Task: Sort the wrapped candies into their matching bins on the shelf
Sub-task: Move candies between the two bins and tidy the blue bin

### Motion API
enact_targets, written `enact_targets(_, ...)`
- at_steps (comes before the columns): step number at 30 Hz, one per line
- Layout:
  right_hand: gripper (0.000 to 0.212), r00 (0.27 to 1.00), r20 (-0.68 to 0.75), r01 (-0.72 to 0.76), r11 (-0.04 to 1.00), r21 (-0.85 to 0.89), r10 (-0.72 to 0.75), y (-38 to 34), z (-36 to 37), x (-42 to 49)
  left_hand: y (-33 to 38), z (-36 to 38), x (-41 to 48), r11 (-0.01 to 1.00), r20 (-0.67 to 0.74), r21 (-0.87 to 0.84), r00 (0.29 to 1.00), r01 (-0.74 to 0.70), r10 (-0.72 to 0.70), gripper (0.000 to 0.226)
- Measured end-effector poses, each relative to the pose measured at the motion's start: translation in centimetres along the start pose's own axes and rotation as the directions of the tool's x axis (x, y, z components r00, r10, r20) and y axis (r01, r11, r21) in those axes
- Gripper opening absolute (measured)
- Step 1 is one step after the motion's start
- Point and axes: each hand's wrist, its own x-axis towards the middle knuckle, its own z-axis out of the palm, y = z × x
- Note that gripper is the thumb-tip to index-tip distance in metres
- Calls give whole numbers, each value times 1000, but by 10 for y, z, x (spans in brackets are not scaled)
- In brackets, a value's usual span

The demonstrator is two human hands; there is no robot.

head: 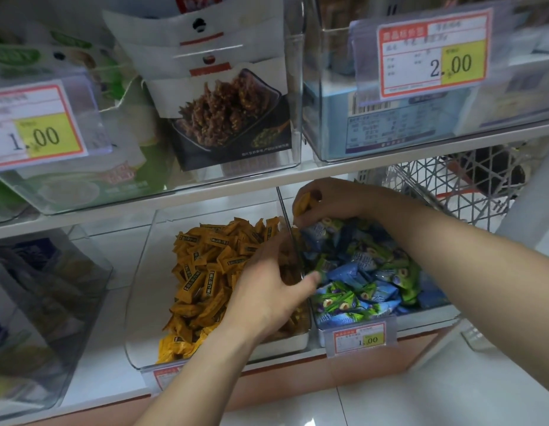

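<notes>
Two clear bins stand side by side on the lower shelf. The left bin [138, 302] holds a heap of orange wrapped candies [205, 272]. The right bin [353, 330] holds blue and green wrapped candies [365, 272]. My right hand [331, 201] hovers over the back of the right bin, fingers closed on an orange candy [305, 202]. My left hand [276, 287] reaches across the divider wall [293, 241] between the bins, thumb on the right side; whether it grips a candy is hidden.
Above, an upper shelf carries clear bins of snack packets [230, 112] and price tags [432, 53]. A white wire basket [451, 186] sits behind my right forearm. More bins stand at the lower left [36, 302]. White floor tiles lie below.
</notes>
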Motion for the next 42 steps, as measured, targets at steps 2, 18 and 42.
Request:
enact_targets(2,25,1000,13,-21,999,24,21,-1,0,-15,3,0,4,1000,-117,-29,993,4,-8,58)
enact_targets(18,34,975,46,-202,789,580,215,6,2,-71,28,30,26,986,-232,169,972,-6,45,65)
enact_targets(42,11,864,-497,-200,960,-197,78,26,-31,-103,37,32,58,893,229,426,972,-146,50,89)
